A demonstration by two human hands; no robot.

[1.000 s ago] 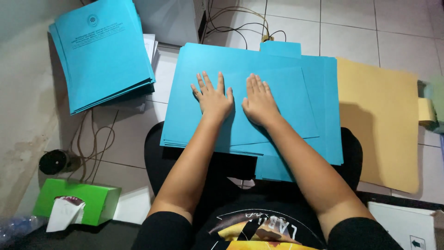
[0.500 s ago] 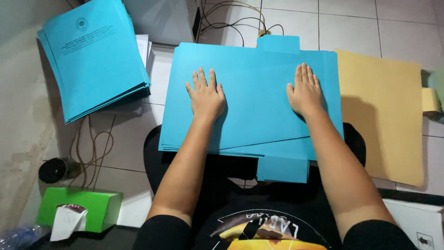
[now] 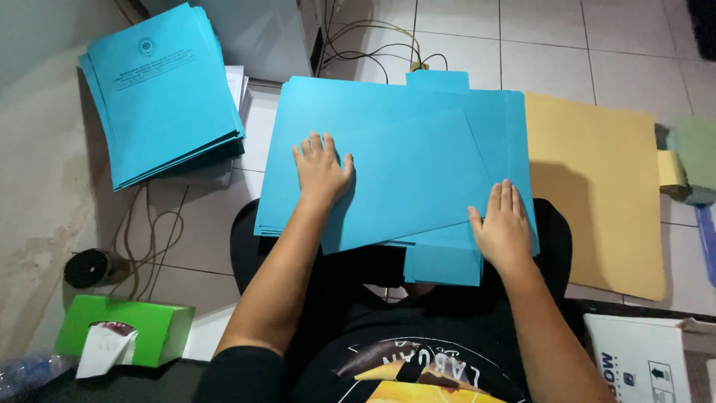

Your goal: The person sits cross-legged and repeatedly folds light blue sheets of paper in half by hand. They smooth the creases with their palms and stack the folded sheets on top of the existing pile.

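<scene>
Pressing one blue folder (image 3: 403, 172) — two hands, left hand (image 3: 321, 168), right hand (image 3: 503, 227), fingers flat, unclenched.

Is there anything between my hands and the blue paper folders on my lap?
Nothing visible: the left hand and right hand both lie flat, directly on the top sheet of the blue paper folders.

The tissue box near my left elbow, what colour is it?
Bright green tissue box, with a white tissue sticking out; it shows in the head view.
</scene>
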